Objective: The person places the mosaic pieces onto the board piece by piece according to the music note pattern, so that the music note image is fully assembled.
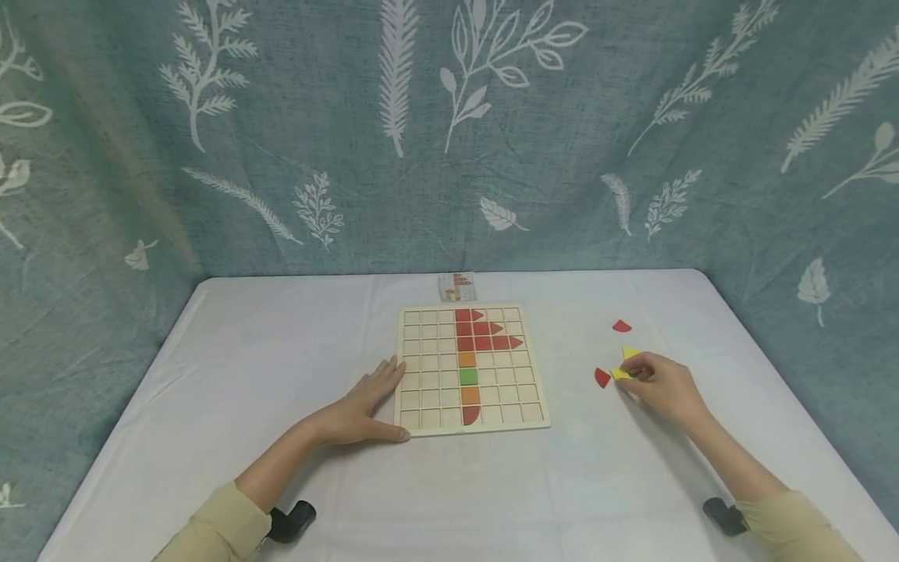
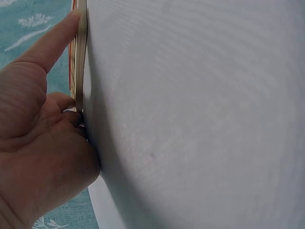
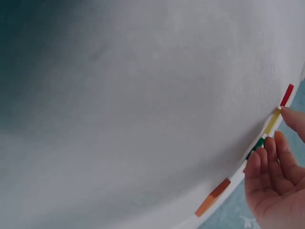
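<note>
Yellow piece (image 1: 620, 374) between thumb and fingers (image 3: 274, 160), right hand (image 1: 660, 385).

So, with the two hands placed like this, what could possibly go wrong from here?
The left hand touches the edge of the grid board; a push there might shift it and disturb the coloured tiles on it. The right hand pinches a yellow piece that looks thin, so it could slip away. A red piece lies close beside that one, so the hand might knock it.
</note>
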{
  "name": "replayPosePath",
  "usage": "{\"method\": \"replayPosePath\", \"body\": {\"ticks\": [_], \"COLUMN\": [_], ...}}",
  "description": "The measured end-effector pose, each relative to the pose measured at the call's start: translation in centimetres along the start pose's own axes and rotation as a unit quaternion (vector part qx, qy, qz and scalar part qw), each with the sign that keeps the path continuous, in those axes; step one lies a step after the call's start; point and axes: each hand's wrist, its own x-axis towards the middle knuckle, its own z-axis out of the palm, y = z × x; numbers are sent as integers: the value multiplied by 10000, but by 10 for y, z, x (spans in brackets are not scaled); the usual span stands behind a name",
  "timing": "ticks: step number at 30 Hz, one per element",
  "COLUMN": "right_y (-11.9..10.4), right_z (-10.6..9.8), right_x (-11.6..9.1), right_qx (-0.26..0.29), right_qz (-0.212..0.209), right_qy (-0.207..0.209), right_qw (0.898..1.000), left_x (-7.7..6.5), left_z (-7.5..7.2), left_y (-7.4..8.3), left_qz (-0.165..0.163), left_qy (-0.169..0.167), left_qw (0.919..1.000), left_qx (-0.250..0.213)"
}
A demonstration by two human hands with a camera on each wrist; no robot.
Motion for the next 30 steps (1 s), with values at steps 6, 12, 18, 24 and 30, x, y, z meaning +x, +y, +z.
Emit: {"method": "replayPosePath", "body": {"ticks": [6, 12, 18, 24, 30], "right_y": [-6, -11, -30, -58, -96], "right_z": [4, 6, 13, 35, 60], "right_x": [3, 4, 11, 16, 17], "right_qx": [-25, 174, 926, 1438, 1662], "right_qz": [-7, 150, 312, 428, 40], "right_qy": [-76, -126, -411, -861, -1313], "right_qw": [10000, 9997, 9944, 9849, 9773], "left_x": [0, 1, 1, 1, 1], "left_z": [-3, -7, -10, -11, -12], "left_y": [0, 0, 0, 1, 1], "left_qz": [-10, -60, -90, -46, 15], "left_qy": [-34, -66, -108, -127, -153], "left_qw": [10000, 9999, 9999, 9999, 9999], "left_qx": [-51, -57, -61, -67, -26]}}
